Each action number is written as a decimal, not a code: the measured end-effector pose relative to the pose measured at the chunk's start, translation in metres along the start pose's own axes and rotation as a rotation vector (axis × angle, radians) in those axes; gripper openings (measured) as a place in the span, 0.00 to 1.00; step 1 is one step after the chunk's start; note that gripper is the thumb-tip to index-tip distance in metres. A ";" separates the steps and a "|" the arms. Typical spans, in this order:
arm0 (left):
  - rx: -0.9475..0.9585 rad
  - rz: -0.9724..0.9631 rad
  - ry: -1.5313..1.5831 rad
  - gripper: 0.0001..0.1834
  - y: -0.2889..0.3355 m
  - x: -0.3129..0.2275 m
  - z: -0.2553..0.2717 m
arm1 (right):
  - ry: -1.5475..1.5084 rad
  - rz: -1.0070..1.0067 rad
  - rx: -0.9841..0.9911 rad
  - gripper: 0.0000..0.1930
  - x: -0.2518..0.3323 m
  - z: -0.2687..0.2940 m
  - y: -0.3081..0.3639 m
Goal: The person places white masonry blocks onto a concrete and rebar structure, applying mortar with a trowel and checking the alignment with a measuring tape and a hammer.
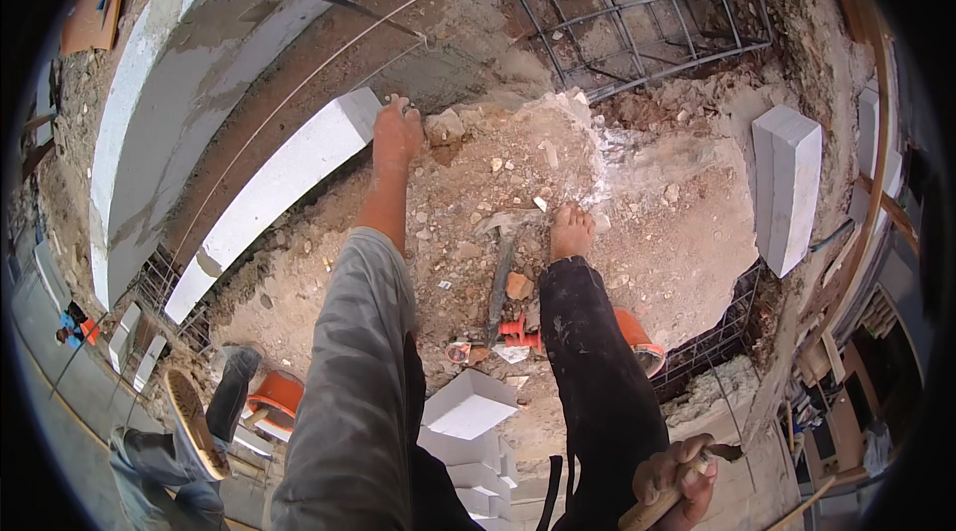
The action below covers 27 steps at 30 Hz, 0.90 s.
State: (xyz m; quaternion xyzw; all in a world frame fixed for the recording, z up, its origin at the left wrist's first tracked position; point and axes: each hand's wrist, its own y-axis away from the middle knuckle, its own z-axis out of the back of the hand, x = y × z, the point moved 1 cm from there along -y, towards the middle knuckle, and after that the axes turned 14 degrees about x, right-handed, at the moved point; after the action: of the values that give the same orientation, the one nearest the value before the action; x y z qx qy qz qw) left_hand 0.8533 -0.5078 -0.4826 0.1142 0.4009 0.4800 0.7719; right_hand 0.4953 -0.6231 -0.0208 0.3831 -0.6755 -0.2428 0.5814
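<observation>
My left hand (396, 133) is at the far end of a long white block row (269, 198), its fingers curled against the end face. The row lies along the edge of the rubble ground. In my right hand (677, 486), low at the right, is a wooden-handled tool (652, 509) with a dark metal part (725, 451) sticking out past the fingers; its full shape is hidden. A taut string (269, 138) runs above the trench beside the row. My bare foot (573, 232) stands on the rubble near a dusty hammer (502, 257).
A rebar cage (637, 8) lies at the far right, and a metal rod (344, 3) crosses the trench by a grey-white wall (189, 83). Orange buckets (276, 400), white blocks (468, 407) and a red tool (518, 334) are near me. Another person's shoe (194, 422) shows lower left.
</observation>
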 end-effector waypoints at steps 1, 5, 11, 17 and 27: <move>0.017 0.006 -0.033 0.20 -0.015 0.007 -0.017 | -0.071 -0.062 0.071 0.12 0.014 0.001 -0.009; 0.189 0.082 -0.023 0.22 -0.063 0.021 -0.067 | -0.217 -0.058 0.106 0.08 0.046 -0.006 -0.042; 0.195 0.118 -0.155 0.27 -0.101 0.101 -0.102 | -0.192 -0.076 0.154 0.09 0.060 -0.007 -0.065; 0.278 0.227 -0.339 0.26 -0.107 0.072 -0.114 | -0.131 0.023 0.143 0.10 0.047 -0.019 -0.065; -0.002 0.088 0.107 0.16 -0.018 -0.005 -0.032 | -0.046 -0.049 0.084 0.12 0.039 -0.034 -0.062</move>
State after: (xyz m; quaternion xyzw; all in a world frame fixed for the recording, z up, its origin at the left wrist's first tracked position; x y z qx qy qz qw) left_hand 0.8404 -0.5277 -0.5111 0.1053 0.4359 0.5194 0.7274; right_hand 0.5412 -0.6862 -0.0385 0.4176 -0.6888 -0.2372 0.5430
